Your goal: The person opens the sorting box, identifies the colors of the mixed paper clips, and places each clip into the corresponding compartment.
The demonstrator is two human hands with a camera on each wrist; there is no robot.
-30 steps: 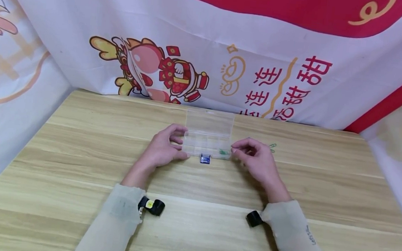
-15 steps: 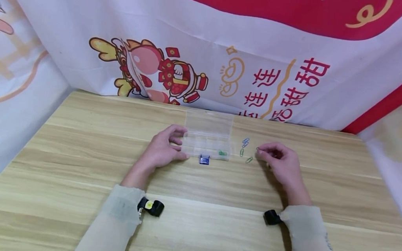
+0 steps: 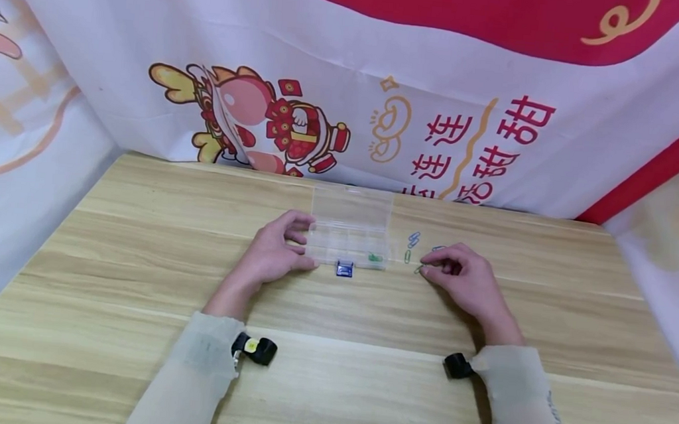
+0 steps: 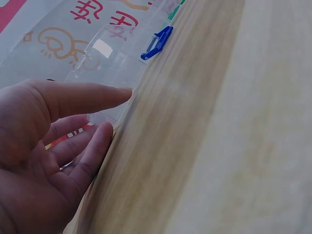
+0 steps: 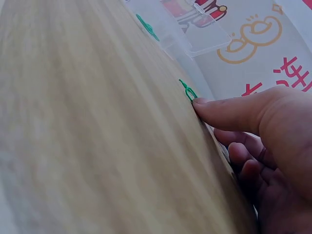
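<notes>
A clear plastic compartment box point(image 3: 340, 241) stands with its lid raised and a blue latch point(image 3: 344, 269) at the front. Several green paper clips point(image 3: 374, 258) lie in its front right compartment. My left hand point(image 3: 273, 250) holds the box's left end, thumb along the front edge point(image 4: 122, 95) and the other fingers around the side. Right of the box, my right hand point(image 3: 463, 275) has thumb and index finger on a green paper clip point(image 5: 190, 91), pinching its near end. The index fingertip is hidden behind the thumb in the right wrist view.
Blue paper clips point(image 3: 413, 239) and another green paper clip point(image 3: 407, 256) lie between the box and my right hand. A further blue clip point(image 3: 438, 249) shows just behind the right fingers. A printed cloth point(image 3: 235, 17) hangs along the table's back edge.
My right hand has moved right, away from the box, uncovering the loose clips, then slightly back left onto a green paper clip. My left hand stays at the box.
</notes>
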